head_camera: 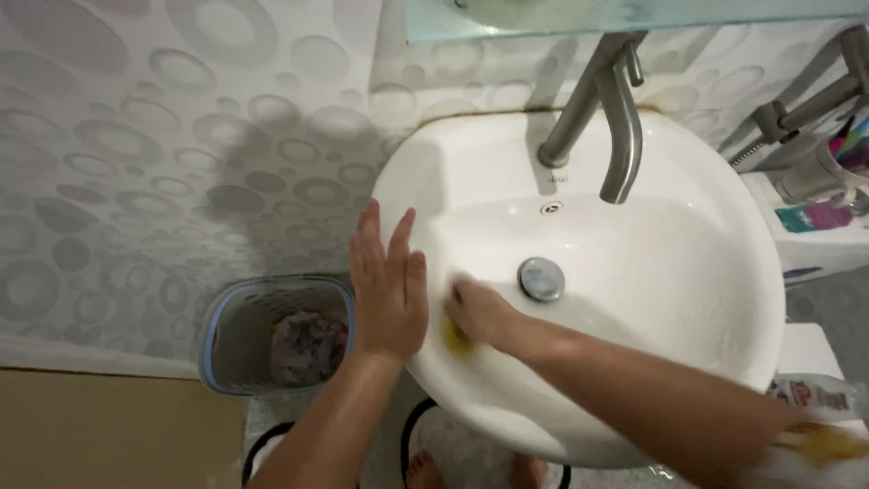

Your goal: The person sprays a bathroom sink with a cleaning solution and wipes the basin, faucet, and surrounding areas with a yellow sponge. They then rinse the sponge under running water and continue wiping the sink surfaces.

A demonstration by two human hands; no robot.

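Note:
My left hand (pixel 389 285) lies flat with fingers apart on the left rim of a white round sink (pixel 706 299). My right hand (pixel 480 312) is inside the basin, near its left wall, closed on a yellow sponge (pixel 455 337) pressed against the porcelain. Most of the sponge is hidden under my fingers. A round metal drain plug (pixel 541 278) sits just right of that hand. A brushed metal faucet (pixel 608 113) arches over the back of the basin.
A grey laundry basket with a blue rim (pixel 237 337) holding cloth stands on the floor left of the sink. A shelf with a cup of toothbrushes (pixel 828 167) is at the right. A plastic packet (pixel 810 396) lies at the lower right. Patterned wall tiles are behind.

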